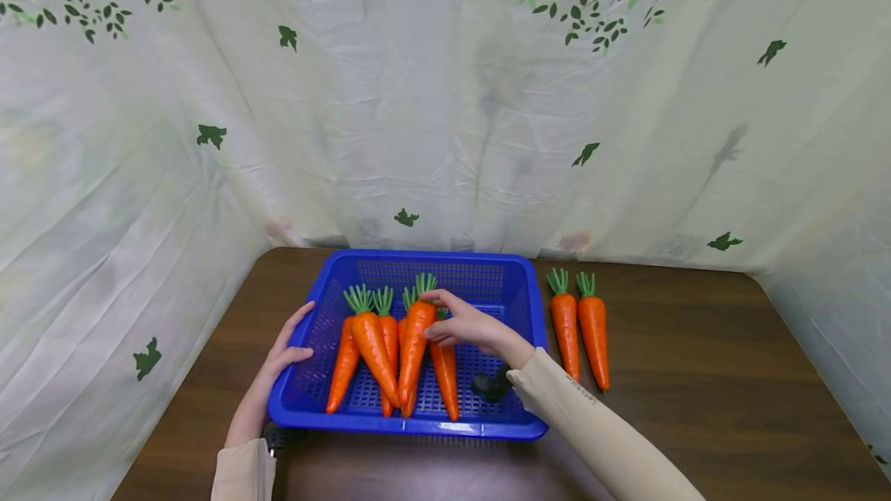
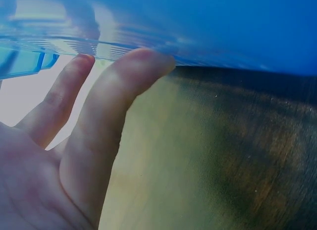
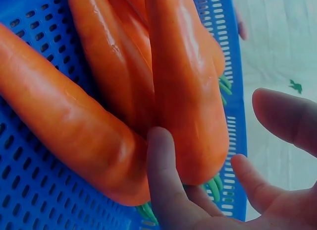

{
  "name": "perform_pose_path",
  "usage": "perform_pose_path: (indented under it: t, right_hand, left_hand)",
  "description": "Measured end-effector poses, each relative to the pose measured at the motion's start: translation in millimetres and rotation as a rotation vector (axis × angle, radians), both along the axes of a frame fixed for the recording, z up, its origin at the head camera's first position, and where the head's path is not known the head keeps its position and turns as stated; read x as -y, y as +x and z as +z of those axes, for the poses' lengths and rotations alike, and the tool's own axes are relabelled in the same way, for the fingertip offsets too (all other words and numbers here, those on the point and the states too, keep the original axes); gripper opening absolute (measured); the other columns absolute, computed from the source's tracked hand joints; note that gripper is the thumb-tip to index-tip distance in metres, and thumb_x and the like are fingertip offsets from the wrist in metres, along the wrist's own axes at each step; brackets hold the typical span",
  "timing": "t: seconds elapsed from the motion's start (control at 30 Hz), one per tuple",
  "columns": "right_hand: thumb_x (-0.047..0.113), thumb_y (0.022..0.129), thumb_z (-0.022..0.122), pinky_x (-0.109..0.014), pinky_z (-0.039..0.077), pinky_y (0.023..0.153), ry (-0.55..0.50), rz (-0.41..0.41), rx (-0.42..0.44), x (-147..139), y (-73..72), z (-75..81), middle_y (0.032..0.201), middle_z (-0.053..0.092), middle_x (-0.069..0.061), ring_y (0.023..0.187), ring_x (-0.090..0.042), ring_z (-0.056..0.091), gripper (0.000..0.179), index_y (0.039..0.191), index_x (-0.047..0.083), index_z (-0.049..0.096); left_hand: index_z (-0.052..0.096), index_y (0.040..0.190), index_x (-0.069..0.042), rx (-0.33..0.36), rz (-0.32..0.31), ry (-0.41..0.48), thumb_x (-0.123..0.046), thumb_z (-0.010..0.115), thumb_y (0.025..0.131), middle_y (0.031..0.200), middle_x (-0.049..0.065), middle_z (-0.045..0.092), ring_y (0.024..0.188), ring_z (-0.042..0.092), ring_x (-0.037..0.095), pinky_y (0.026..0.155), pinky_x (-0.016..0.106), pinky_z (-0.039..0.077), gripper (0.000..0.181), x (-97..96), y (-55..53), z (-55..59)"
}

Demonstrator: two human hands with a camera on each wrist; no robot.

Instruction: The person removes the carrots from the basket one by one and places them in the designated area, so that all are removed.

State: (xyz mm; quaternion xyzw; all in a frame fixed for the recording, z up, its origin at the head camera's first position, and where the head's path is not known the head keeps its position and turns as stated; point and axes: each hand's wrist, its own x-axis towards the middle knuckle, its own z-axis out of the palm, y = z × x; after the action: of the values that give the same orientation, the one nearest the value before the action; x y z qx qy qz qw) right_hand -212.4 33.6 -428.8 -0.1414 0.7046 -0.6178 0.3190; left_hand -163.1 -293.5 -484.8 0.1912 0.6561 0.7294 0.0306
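Observation:
A blue plastic basket (image 1: 306,417) with slotted sides holds several orange carrots with green tops, some lying over others. My left hand (image 1: 281,358) rests against the basket's left side, its thumb and fingers spread. In the left wrist view the thumb (image 2: 116,101) reaches the blue wall, fairly straight. Over the carrots is my right hand (image 1: 473,327), beside the top end of an upper carrot (image 1: 415,342). From the right wrist, one finger (image 3: 163,165) overlaps that carrot (image 3: 190,91), while other fingers spread away from it.
Two more carrots, one on the left (image 1: 564,327) and one on the right (image 1: 594,335), lie side by side on the brown wooden table (image 1: 710,377), right of the basket. Behind stands a pale curtain (image 1: 445,99) printed with leaves and birds.

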Motion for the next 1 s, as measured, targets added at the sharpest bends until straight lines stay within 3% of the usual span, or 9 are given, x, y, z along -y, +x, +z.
perform_pose_path:
  t: [0.23, 0.57, 0.83, 1.0]
  right_hand:
    - [0.000, 0.087, 0.061, -0.046, 0.050, 0.085, -0.005, -0.008, 0.012, 8.6, -0.3, -1.3, 0.136, 0.035, -0.019, 0.093, -0.028, 0.063, 0.063, 0.144, 0.003, 0.035]
    - [-0.002, 0.087, 0.062, -0.045, 0.051, 0.084, 0.016, -0.011, 0.025, 14.6, -0.7, -4.6, 0.134, 0.040, -0.021, 0.097, -0.029, 0.062, 0.069, 0.147, 0.006, 0.031]
    - [-0.004, 0.085, 0.062, -0.045, 0.051, 0.082, 0.008, -0.056, 0.028, 15.9, -0.5, -5.4, 0.132, 0.041, -0.022, 0.093, -0.028, 0.063, 0.066, 0.145, 0.004, 0.034]
    - [-0.003, 0.085, 0.061, -0.046, 0.052, 0.080, -0.015, -0.091, 0.027, 13.5, 0.6, -2.0, 0.128, 0.044, -0.022, 0.087, -0.028, 0.064, 0.061, 0.141, 0.005, 0.037]
  left_hand:
    - [0.034, 0.149, -0.027, 0.010, 0.007, -0.008, 0.008, 0.036, 0.087, 0.132, -0.010, 0.046, 0.114, 0.049, 0.006, 0.089, 0.020, 0.043, 0.071, 0.0, 0.7, -0.1]
    - [0.037, 0.147, -0.027, -0.021, -0.012, 0.020, 0.010, 0.035, 0.086, 0.130, -0.009, 0.048, 0.113, 0.051, 0.007, 0.088, 0.021, 0.044, 0.072, 0.1, -0.4, -1.1]
    - [0.037, 0.147, -0.026, -0.040, -0.029, 0.038, 0.011, 0.033, 0.086, 0.131, -0.008, 0.048, 0.113, 0.051, 0.007, 0.089, 0.021, 0.043, 0.072, 0.0, -0.8, -1.2]
    - [0.035, 0.148, -0.026, -0.009, -0.022, 0.026, 0.009, 0.034, 0.087, 0.132, -0.008, 0.047, 0.114, 0.050, 0.007, 0.089, 0.021, 0.043, 0.071, -0.5, -0.2, -0.3]
